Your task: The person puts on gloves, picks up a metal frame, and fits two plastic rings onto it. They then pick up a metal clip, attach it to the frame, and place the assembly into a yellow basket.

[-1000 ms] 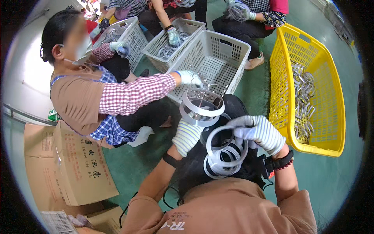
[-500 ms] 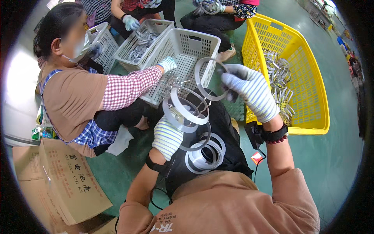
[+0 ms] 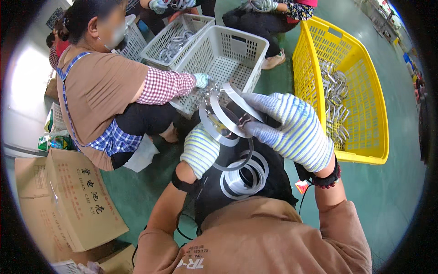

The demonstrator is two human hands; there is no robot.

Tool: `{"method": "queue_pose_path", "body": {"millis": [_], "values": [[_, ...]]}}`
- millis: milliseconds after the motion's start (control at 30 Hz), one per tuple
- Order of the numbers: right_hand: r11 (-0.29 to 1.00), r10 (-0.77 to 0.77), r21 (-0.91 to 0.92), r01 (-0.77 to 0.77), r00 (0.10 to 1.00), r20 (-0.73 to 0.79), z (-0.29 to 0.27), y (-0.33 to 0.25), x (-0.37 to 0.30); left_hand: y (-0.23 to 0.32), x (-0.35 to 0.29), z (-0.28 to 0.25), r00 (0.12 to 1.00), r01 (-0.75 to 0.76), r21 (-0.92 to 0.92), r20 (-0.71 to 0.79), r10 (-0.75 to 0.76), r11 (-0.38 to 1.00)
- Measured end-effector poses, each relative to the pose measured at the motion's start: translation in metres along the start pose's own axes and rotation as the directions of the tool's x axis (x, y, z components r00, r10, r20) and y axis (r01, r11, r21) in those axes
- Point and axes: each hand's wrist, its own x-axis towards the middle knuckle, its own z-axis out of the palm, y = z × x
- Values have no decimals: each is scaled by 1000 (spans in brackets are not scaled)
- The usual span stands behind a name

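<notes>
Both my hands wear striped, grey-tipped or white gloves. My left hand (image 3: 200,150) is closed around several silvery metal rings (image 3: 211,126) that fan out above my lap; its fingertips are hidden behind them. At the right of that cluster, my right hand (image 3: 289,128) pinches one more ring (image 3: 240,101) between thumb and fingers, tilted and close against the others. Small wire-like parts show among the rings, too blurred to name. On my dark-clad lap rests a loose stack of similar rings (image 3: 261,181).
A yellow crate (image 3: 372,91) of metal rings stands at the right. Ahead are two grey crates (image 3: 248,39) (image 3: 150,51); a co-worker (image 3: 98,91) at the left reaches into the nearer one. Other people sit beyond. Cardboard boxes (image 3: 84,196) stand at the lower left.
My right hand has moved left and nearer with its ring, bringing it against the rings in my left hand. The co-worker's arm reaches a little further right.
</notes>
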Motion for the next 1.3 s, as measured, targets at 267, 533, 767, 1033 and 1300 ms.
{"method": "queue_pose_path", "body": {"millis": [267,533,767,1033,1300], "values": [[973,-70,-217,72,997,20,3,7,0,12,13,-10,985,-86,-57,143,93,995],[922,347,239,-304,924,-163,0,61,-31,27,40,-20,950,-53,-228,288,120,972],[921,166,385,-61,956,-243,22,79,-25,30,35,-5,797,561,-773,601,59,296],[892,-59,441,102,992,-111,-5,103,-9,54,28,-17,720,693,-720,692,48,-22],[847,321,491,-201,931,-174,-3,90,-9,70,43,-18,604,718,-648,761,-237,-252]]}}
